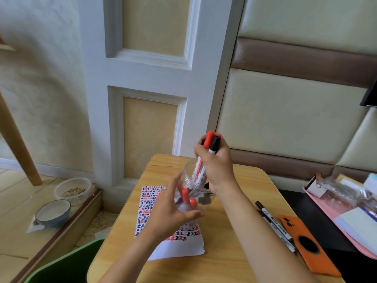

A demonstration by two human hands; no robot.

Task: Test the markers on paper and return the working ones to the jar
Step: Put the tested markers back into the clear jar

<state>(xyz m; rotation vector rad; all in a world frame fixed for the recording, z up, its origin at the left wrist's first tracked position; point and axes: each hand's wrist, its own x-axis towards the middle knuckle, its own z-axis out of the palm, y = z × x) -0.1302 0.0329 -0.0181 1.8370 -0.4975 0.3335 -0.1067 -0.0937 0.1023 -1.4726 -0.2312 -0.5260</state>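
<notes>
Head view: right hand [219, 166] grips markers [206, 158] upright, caps up, entering jar [193, 190] held by left hand [173, 211].

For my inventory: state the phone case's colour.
Orange, with a black round cutout: phone case, head view.

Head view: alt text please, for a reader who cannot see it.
The right hand lowers a bundle of markers into a clear jar that the left hand holds tilted above a scribbled test paper. Two more markers lie beside an orange phone.
</notes>
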